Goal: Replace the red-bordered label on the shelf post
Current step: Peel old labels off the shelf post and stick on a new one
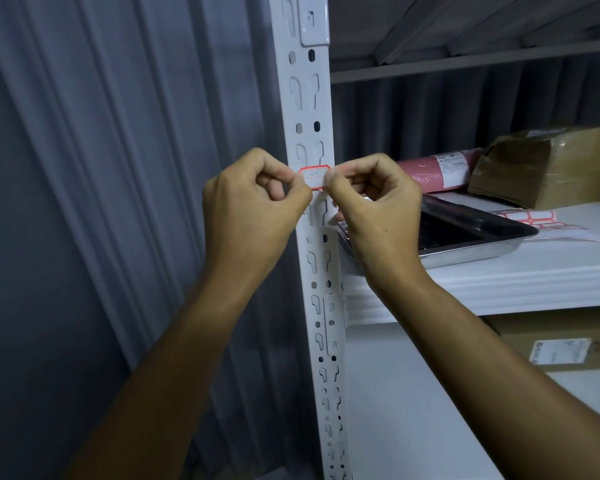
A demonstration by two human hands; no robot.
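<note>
Left hand [253, 202] and right hand [378, 206] pinch the label [314, 176] ends at 9 and 3 o'clock, against the post [309, 98]. Thin, flimsy, adhesive: grip edges only.

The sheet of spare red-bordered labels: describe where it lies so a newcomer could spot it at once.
Start at the white perforated shelf post and move right along the white shelf board beside it. Past the shiny metal tray, the sheet of spare red-bordered labels lies flat on the board, in front of the brown taped parcel. It is the only thin paper printed with a grid of red outlines.
</note>
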